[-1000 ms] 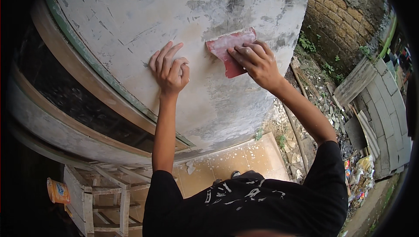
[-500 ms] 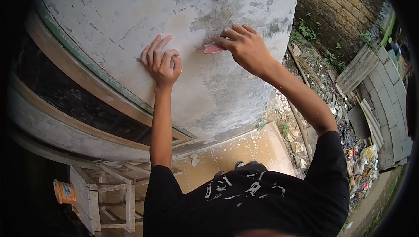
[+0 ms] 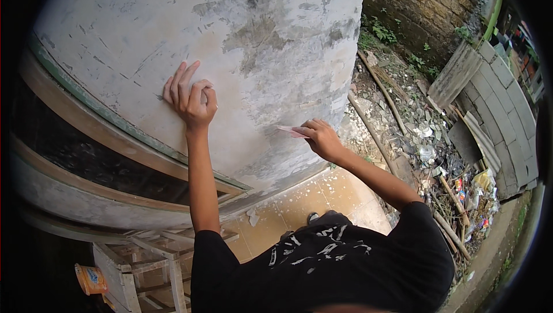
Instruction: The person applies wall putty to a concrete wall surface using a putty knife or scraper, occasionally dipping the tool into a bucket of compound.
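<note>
Right fingers (image 3: 314,124) clamp a thin pink-and-white sheet (image 3: 292,132) (edge-on); tilting could scratch the patchy grey-white plaster wall (image 3: 253,22). Left fingers (image 3: 184,87) curl apart.

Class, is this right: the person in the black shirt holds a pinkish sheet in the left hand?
Wrong hand: in the head view, the right hand, not the left hand, holds the pinkish sheet. The black shirt is correct.

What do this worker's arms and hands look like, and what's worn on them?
The left hand and right hand are bare human hands, without gloves. Short black sleeves cover the upper arms; no wristbands or cables show.
</note>
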`<state>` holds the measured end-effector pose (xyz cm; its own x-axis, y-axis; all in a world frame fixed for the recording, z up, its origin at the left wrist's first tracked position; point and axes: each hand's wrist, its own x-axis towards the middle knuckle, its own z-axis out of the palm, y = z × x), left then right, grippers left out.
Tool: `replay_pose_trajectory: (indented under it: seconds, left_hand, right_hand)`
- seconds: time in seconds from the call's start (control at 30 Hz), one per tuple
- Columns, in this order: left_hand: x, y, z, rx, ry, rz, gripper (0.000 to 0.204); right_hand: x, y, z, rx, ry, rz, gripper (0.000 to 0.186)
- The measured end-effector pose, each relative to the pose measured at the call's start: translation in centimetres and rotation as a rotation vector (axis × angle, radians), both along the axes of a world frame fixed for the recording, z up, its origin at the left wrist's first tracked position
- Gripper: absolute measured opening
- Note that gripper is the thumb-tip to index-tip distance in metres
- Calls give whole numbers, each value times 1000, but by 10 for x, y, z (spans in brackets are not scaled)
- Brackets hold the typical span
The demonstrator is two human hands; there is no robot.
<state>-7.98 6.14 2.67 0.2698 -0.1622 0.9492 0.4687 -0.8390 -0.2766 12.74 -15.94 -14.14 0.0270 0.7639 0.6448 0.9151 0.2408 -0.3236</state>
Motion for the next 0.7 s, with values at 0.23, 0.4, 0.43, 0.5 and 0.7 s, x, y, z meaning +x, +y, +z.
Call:
replay_pose_trajectory:
  seconds: [0.23, 0.4, 0.43, 0.5, 0.7]
  left_hand:
    - [14, -21, -38, -18, -19, -98, 12]
    - [14, -4, -64, -28, 28, -39, 11]
    - [14, -3, -63, -31, 20, -37, 11]
    - [15, -4, -62, -35, 12, -33, 11]
    - [13, -2, -68, -48, 45, -36, 11]
  right_hand:
    - [9, -20, -78, 287, 1689, -209, 18]
    - [1, -5, -85, 357, 1922, -115, 16]
    - [0, -2, -83, 401, 1919, -116, 19]
    - [4, 3, -79, 403, 1899, -155, 19]
    - [14, 10, -52, 329, 1755, -227, 18]
